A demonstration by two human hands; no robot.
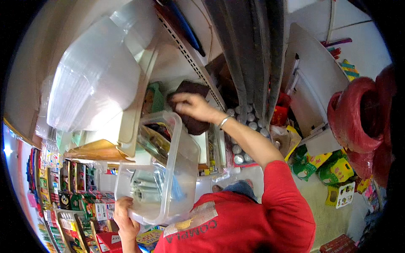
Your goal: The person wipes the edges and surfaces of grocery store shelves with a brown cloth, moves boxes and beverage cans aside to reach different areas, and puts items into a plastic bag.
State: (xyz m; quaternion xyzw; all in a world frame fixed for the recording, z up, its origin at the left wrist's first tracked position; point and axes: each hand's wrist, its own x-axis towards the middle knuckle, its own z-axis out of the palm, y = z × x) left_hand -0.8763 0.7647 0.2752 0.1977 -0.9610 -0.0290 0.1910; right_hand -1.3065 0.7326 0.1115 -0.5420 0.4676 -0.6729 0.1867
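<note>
My left hand (125, 215) grips the lower corner of a clear plastic storage bin (172, 177), which is tilted against my chest. Inside the bin lie folded pale green packets (146, 186), a blue packet (177, 189) and a dark flat pack (155, 142) in clear wrap. My right hand (191, 106), with a metal bangle (224, 122) on its wrist, reaches over the bin's rim to a dark brown cloth-like item (197, 125) on a white shelf (175, 64). Blur hides whether its fingers hold that item. Beside it sits a green object (155, 96).
A stack of clear plastic containers (91, 76) stands on the upper shelf board (136, 123). To the right are grey drapes (246, 53), cans (239, 158), green-yellow packs (335, 170) and large red jars (357, 117). Packed goods shelves (76, 189) line the lower left.
</note>
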